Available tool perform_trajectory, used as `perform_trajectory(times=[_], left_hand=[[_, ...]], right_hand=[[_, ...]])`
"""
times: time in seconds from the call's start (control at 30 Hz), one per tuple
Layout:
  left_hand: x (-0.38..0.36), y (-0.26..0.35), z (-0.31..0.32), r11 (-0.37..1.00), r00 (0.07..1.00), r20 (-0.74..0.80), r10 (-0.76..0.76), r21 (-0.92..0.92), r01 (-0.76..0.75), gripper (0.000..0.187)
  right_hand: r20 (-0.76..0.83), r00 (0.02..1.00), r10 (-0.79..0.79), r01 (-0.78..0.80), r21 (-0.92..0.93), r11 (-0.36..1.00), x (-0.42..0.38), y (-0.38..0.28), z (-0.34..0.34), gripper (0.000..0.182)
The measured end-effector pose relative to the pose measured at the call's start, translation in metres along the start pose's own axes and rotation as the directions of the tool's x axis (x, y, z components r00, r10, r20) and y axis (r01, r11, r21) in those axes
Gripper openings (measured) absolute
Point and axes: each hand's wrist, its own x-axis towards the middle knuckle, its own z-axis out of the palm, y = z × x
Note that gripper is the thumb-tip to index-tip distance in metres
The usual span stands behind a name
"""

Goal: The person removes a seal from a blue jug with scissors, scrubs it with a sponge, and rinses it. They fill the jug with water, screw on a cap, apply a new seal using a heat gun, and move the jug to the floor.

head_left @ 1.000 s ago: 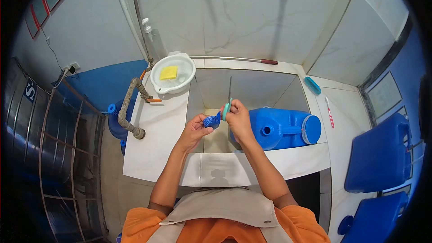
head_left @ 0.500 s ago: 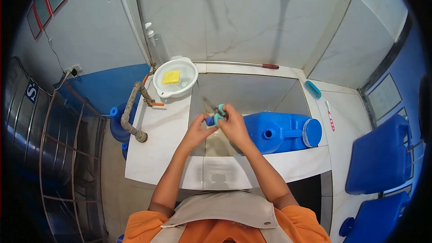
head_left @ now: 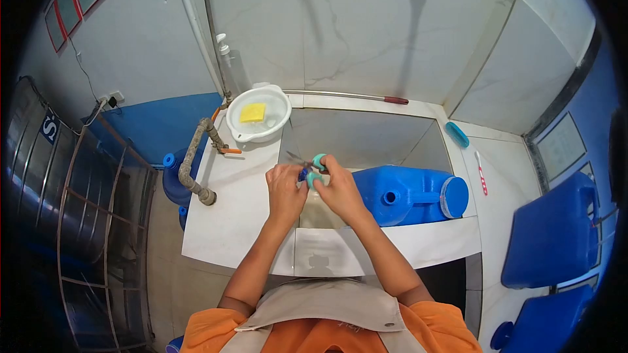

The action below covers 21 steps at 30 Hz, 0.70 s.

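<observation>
Scissors (head_left: 313, 163) swung leftward; right hand (head_left: 338, 189) grips teal loops, left hand (head_left: 285, 186) pinches blue plastic cap (head_left: 303, 174).

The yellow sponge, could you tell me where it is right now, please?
In the head view the sponge lies in the white bowl on the counter's far left corner, beside the pipe and left of the sink.

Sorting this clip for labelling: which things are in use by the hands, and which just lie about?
In use:
left hand
right hand
scissors
small blue piece

Lying about:
blue jug
white basin
yellow sponge
toothbrush
</observation>
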Motion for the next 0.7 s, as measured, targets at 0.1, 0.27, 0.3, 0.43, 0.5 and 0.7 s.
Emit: perform_trajectory(times=[0.1,0.27,0.3,0.43,0.5,0.7], left_hand=[[0.001,0.0,-0.002,1.0,1.0,0.007,-0.017,-0.011,0.017,0.02],[-0.003,0.012,-0.004,0.999,0.999,0.026,0.039,0.019,-0.039,0.018],[-0.004,0.016,-0.004,0.998,0.999,0.031,0.032,-0.052,-0.03,0.017],[-0.009,0.017,-0.004,0.98,0.985,0.154,-0.083,-0.169,0.109,0.02],[-0.019,0.011,0.0,0.929,0.961,0.249,-0.117,-0.315,0.194,0.023],[-0.023,-0.001,0.013,-0.274,0.701,0.674,-0.235,-0.737,0.618,0.025]], right_hand=[[0.041,0.995,-0.094,0.088,0.137,0.987,-0.007,-0.009,-0.003,0.029],[0.013,0.998,0.054,-0.055,0.121,0.991,-0.001,0.0,-0.01,0.025],[0.016,0.998,0.054,-0.056,0.122,0.991,0.0,0.001,-0.011,0.025],[-0.06,0.991,0.116,-0.109,0.116,0.987,0.006,0.005,-0.009,0.024],[-0.091,0.989,0.113,-0.102,0.114,0.988,0.01,0.015,-0.008,0.025],[-0.049,0.983,0.177,-0.171,0.112,0.979,0.019,0.019,-0.012,0.025]])
